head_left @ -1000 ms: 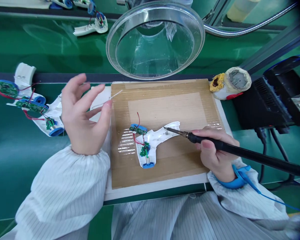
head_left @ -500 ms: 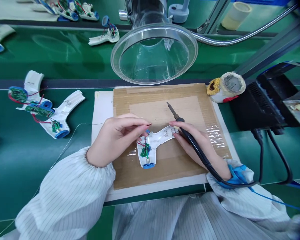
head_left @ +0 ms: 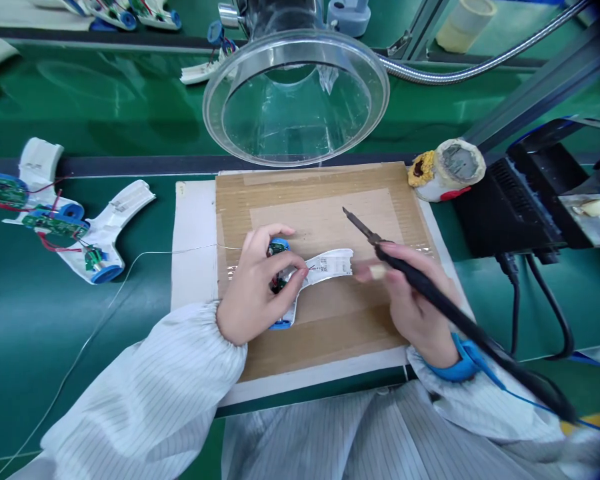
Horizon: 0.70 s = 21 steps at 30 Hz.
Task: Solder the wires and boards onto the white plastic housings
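Our left hand (head_left: 257, 287) is closed around a white plastic housing (head_left: 327, 269), its fingers curled over the wired end. The housing lies near the middle of a cardboard mat (head_left: 320, 223), with a small circuit board (head_left: 278, 249) and a blue end cap (head_left: 281, 325) showing on either side of our hand. Our right hand (head_left: 413, 293) grips a soldering iron (head_left: 430, 290) like a pen, its tip in the air and apart from the housing.

Beyond the mat, a clear funnel-shaped hood (head_left: 295, 100) has a crumpled scrap of clear plastic (head_left: 328, 78) inside it. To the right, a white cup (head_left: 447, 170) holds a grey pad, with a scorched yellow pad (head_left: 421, 169) at its rim. On a black soldering station (head_left: 505, 207), a shallow metal tray (head_left: 587, 217) holds a pale lump (too blurred to name). Two more white housings (head_left: 103, 243) lie to our left with green circuit boards (head_left: 55, 225).

Compared with half a second ago, our right fingers have left the housing's narrow end and drawn back toward the mat's right side, and they look blurred. Our left hand has moved from a fingertip pinch to a fuller wrap over the wired end.
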{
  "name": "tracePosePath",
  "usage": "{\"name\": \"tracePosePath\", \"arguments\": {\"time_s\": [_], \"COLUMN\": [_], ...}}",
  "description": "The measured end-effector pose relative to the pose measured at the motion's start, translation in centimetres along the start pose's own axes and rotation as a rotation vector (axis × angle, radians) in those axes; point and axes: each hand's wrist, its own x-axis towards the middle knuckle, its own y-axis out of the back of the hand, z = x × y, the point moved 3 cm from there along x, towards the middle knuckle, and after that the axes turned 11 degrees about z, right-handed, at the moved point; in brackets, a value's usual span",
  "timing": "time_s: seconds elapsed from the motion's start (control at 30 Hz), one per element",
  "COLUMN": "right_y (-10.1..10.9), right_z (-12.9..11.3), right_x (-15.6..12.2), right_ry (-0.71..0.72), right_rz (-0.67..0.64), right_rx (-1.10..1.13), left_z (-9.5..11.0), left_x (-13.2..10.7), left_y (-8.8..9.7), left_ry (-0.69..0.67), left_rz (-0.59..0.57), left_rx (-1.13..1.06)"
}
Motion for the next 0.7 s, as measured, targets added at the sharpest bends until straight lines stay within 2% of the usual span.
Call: {"name": "tracePosePath", "arguments": {"time_s": [0.1,0.33,0.7], "right_y": [1.08,0.64,0.41], "right_z": [-0.56,-0.48,-0.19], "right_x": [-0.2,-0.34,-0.48], "right_ry": [0.003,0.001,-0.022], "right_rz": [0.148,0.043,0.059], "right_rx": [0.052,0.084,0.063], "left_z": [-0.15,-0.11,-0.11], "left_x": [0.05,0.05,-0.02], "left_y": [-0.27,-0.59,-0.69], "left_ry": [0.055,0.06,0.049], "left_rz": [-0.027,-0.015,0.0], "left_rx": [-0.059,-0.065,-0.039]}}
